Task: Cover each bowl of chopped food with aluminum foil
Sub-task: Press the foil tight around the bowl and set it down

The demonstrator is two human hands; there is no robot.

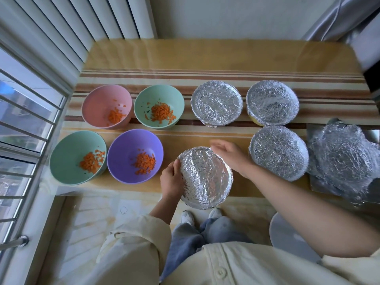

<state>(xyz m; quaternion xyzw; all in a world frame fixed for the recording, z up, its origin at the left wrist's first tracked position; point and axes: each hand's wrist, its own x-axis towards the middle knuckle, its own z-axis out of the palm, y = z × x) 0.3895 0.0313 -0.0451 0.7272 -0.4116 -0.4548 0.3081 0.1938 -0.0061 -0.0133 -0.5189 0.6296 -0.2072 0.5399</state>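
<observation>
Foil-covered bowl (205, 177) at the near edge of the table (185, 54), dead centre. Your left hand (171, 178) grips its rim at 9 o'clock, fingers curled. Your right hand (231, 156) hovers at 1 o'clock, fingers relaxed and holding nothing. Four uncovered bowls (134, 145) of chopped carrot (145, 163) sit at 9 to 11 o'clock. Three wrapped bowls (278, 153) sit at 1 to 2 o'clock.

Loose foil (343, 161) runs off the right edge
</observation>
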